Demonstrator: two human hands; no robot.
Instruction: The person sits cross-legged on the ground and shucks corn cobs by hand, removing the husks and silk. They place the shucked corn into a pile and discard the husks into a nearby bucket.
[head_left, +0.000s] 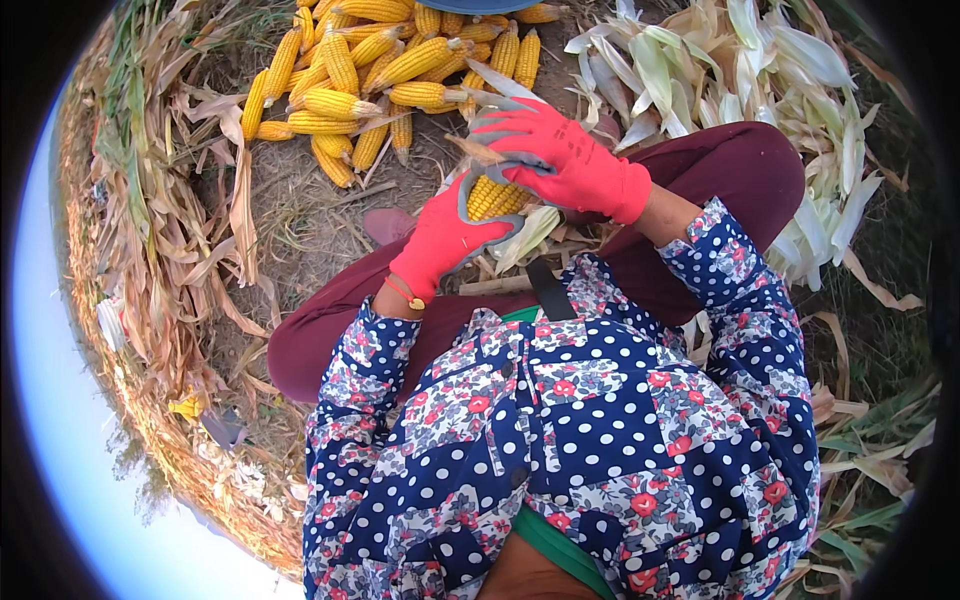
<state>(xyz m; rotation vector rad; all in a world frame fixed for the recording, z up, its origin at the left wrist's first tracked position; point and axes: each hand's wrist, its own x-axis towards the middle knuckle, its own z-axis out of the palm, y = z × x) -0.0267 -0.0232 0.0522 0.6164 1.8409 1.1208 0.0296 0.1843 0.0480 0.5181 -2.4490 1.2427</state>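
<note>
Above my crossed legs, my left hand, in a red glove with grey palm, is wrapped around an ear of corn with bare yellow kernels. My right hand, gloved the same way, is closed over the upper end of that ear. A dry brown tip of husk or stalk pokes out between the two gloves, and a pale husk hangs below the ear. The right fingers partly hide the ear, so their exact grip on the husk cannot be made out.
Husked corn cobs lie piled on the soil ahead, beside the rim of a blue-grey container. Pale stripped husks are heaped at the right. Dry corn stalks lie along the left.
</note>
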